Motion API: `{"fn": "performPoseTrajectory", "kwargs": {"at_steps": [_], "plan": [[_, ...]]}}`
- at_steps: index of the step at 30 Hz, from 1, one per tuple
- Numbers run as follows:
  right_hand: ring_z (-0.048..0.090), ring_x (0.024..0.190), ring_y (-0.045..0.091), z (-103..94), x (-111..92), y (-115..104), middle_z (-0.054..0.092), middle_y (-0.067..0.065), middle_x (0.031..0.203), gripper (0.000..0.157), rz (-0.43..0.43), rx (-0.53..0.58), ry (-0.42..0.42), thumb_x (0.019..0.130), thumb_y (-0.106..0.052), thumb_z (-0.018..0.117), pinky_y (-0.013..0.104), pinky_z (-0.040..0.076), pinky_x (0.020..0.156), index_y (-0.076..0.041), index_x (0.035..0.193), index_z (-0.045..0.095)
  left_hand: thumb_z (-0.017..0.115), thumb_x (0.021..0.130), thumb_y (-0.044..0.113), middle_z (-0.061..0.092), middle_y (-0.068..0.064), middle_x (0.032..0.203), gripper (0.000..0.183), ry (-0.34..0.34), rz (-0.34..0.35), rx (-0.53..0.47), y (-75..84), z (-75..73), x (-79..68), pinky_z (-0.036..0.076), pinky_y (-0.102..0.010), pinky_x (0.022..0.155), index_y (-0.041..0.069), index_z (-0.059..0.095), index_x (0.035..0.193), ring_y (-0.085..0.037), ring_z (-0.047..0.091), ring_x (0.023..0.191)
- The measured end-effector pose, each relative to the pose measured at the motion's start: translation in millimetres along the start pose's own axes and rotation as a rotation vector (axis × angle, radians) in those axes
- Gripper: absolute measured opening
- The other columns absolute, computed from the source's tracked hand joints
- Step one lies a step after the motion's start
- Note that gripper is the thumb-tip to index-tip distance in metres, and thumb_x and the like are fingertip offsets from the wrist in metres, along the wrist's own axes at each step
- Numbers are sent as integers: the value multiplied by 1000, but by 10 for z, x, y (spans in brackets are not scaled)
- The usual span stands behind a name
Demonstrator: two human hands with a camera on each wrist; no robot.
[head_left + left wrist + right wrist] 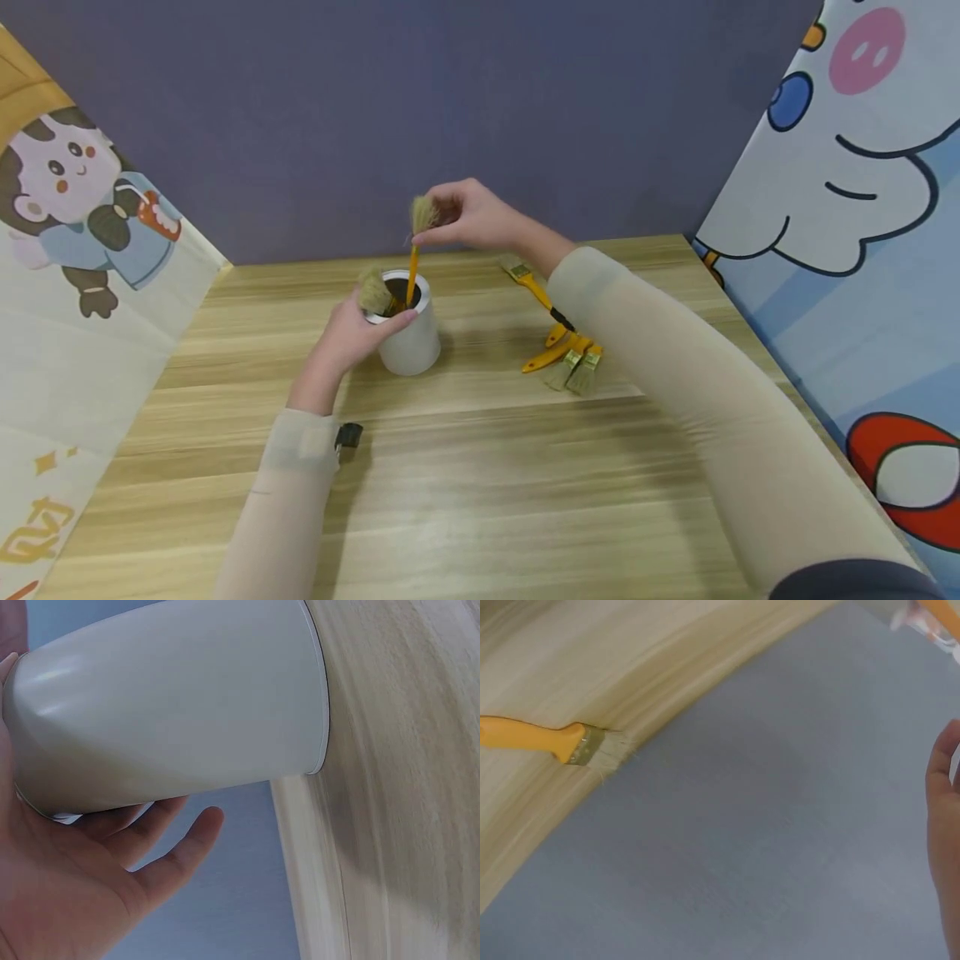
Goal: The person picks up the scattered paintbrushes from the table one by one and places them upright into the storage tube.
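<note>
While the bench (480, 492) is supporting the arrangement, a white cylindrical container (410, 346) is standing upright on it. The left hand (351, 333) is gripping the container near its rim; the right hand (472, 218) is pinching a yellow-handled brush (413, 268), bristles up, its handle reaching into the mouth. Other bristles (373, 292) are protruding at the left rim; loose brushes (558, 352) are lying to the right.

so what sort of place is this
Probably a small booth set up for tabletop work: a wood-look table stands against a plain dark panel, with cartoon panels along both sides. The room beyond isn't in view, so I can't tell what building it's in.
</note>
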State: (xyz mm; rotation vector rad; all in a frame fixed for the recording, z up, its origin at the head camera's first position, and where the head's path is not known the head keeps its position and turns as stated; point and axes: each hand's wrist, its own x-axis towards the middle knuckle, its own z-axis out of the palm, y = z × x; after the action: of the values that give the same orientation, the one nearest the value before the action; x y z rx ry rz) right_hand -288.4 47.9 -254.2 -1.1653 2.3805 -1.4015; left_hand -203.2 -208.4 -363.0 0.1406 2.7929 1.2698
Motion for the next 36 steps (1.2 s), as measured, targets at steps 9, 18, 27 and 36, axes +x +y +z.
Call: {"fn": "performPoseTrajectory", "kwargs": {"at_steps": [9, 18, 27, 36], "plan": [[72, 97, 23, 269, 88, 176, 74, 5, 100, 19, 35, -26, -86, 94, -26, 84, 35, 62, 89, -13, 100, 72, 75, 86, 73, 53, -19, 158, 101, 5, 17, -13, -15, 17, 3, 45, -63, 118, 19, 36, 162, -40, 51, 147], [70, 99, 23, 475, 112, 324, 74, 2, 100, 21, 79, -88, -143, 94, -32, 84, 32, 59, 88, -16, 102, 73, 73, 85, 77, 46, -20, 163, 104, -9, 13, -6, -9, 8, 9, 46, -63, 117, 18, 36, 163, -40, 47, 150], [68, 96, 16, 544, 119, 361, 74, 0, 100, 23, 77, -125, -145, 95, -36, 82, 33, 58, 87, -17, 102, 71, 73, 86, 76, 48, -21, 162, 102, 1, 24, 6, -8, 9, 6, 48, -63, 115, 17, 38, 161, -40, 48, 149], [66, 93, 15, 577, 183, 367, 74, 0, 103, 27, 68, -186, -88, 97, -34, 81, 30, 56, 79, -15, 112, 71, 74, 87, 74, 45, -22, 165, 106, 0, 22, -3, -15, 20, 8, 43, -64, 120, 18, 31, 166, -42, 46, 152]]}}
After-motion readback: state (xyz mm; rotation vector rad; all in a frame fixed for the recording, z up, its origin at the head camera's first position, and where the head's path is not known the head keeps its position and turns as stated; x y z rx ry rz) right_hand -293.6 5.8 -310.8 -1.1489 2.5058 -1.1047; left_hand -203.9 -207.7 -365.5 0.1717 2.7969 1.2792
